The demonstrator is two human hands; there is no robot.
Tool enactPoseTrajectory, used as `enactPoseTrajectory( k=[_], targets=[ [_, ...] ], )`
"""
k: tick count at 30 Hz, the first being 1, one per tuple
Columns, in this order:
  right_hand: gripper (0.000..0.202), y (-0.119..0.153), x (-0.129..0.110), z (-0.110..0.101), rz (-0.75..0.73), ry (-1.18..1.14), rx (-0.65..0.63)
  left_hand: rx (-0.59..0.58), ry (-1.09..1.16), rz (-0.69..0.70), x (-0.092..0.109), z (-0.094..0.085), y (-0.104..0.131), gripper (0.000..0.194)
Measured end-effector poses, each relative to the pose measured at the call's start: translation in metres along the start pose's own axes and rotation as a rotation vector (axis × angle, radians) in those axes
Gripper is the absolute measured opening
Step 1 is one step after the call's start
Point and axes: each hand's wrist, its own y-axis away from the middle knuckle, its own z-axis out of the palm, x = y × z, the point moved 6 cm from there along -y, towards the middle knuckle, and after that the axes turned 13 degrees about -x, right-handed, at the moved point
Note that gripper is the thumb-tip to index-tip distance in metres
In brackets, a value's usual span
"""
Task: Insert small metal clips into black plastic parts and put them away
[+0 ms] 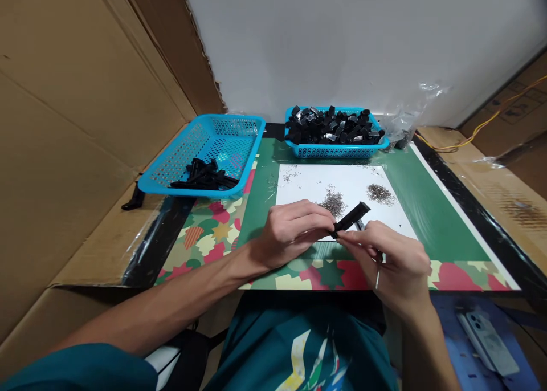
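Note:
My left hand [294, 231] is closed on a long, narrow black plastic part [352, 215], which tilts up to the right above the white sheet. At the part's lower end, the thumb and forefinger of my right hand [391, 251] pinch close together and touch it. A thin metal tool [378, 278] pokes out below my right palm; its kind is hard to make out. Whatever tiny piece may sit between the right fingertips is hidden. Just beyond my hands, a pile of small metal pins or springs [333, 203] lies on the white sheet [352, 177].
Another small metal pile [380, 194] lies to the right. A blue basket [252, 174] at left holds black parts [207, 174]; a second blue basket [337, 151] at the back is heaped with black pieces [333, 126]. Cardboard [85, 123] walls the left side. A phone [489, 342] lies low at right.

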Motion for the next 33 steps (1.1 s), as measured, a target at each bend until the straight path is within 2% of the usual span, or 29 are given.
enactPoseTrajectory(
  k=[5,8,11,15,19,21,25,30,33],
  targets=[
    [0.026,0.005,0.009,-0.008,0.122,-0.02,-0.058,0.03,0.087,-0.084,-0.009,0.005,0.0,0.011],
    [0.03,0.007,0.013,-0.016,0.193,-0.043,-0.071,-0.005,0.074,-0.199,-0.015,0.01,0.0,0.013],
    [0.033,0.005,0.016,-0.023,0.181,0.036,-0.061,-0.039,0.02,-0.324,-0.021,0.013,0.001,0.018],
    [0.026,0.002,0.022,-0.016,0.127,0.119,-0.113,-0.096,-0.052,-0.443,-0.028,0.017,0.003,0.022],
    [0.019,0.007,0.032,-0.01,0.201,0.108,-0.153,-0.137,-0.11,-0.538,-0.032,0.018,0.005,0.019],
    [0.013,0.012,0.036,-0.014,0.262,0.096,-0.172,-0.169,-0.119,-0.56,-0.033,0.019,0.004,0.018],
    [0.012,0.02,0.042,-0.025,0.305,0.077,-0.346,-0.206,-0.137,-0.544,-0.032,0.021,0.003,0.023],
    [0.021,0.023,0.064,-0.049,0.342,0.175,-0.366,-0.232,-0.138,-0.514,-0.033,0.023,0.005,0.02],
    [0.02,0.019,0.076,-0.048,0.322,0.22,-0.463,-0.245,-0.128,-0.519,-0.035,0.023,0.006,0.021]
  ],
)
